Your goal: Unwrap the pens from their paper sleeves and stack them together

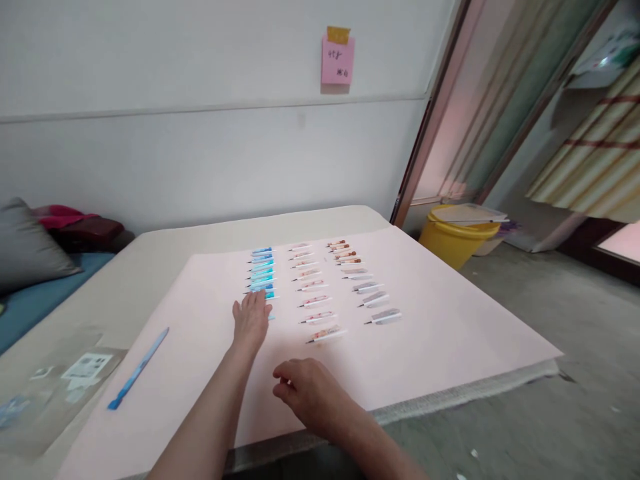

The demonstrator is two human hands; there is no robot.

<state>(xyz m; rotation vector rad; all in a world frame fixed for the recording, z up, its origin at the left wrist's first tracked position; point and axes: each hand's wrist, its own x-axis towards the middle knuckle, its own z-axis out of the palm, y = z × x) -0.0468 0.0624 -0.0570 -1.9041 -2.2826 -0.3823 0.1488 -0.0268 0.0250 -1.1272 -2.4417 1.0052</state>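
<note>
My left hand (251, 321) reaches over the near end of a column of blue pens (261, 272), its fingers spread and its fingertips at the lowest ones. Part of a pen there is hidden beneath the hand. My right hand (313, 395) hovers closer to me, loosely curled, thumb and forefinger a little apart and nothing visible in them. To the right of the blue pens runs a column of pink-and-white pens (314, 301). Brown-topped pens (345, 255) and grey pens (377, 300) form another column. All lie roughly sideways on a pink sheet (425, 333).
One longer blue pen-like stick (139, 368) lies apart at left. Beside it is a clear plastic bag (65, 387) with a label. A grey pillow (35, 250) rests at far left. A yellow bin (455, 237) stands beyond the right edge. The wall bears a pink note (337, 61).
</note>
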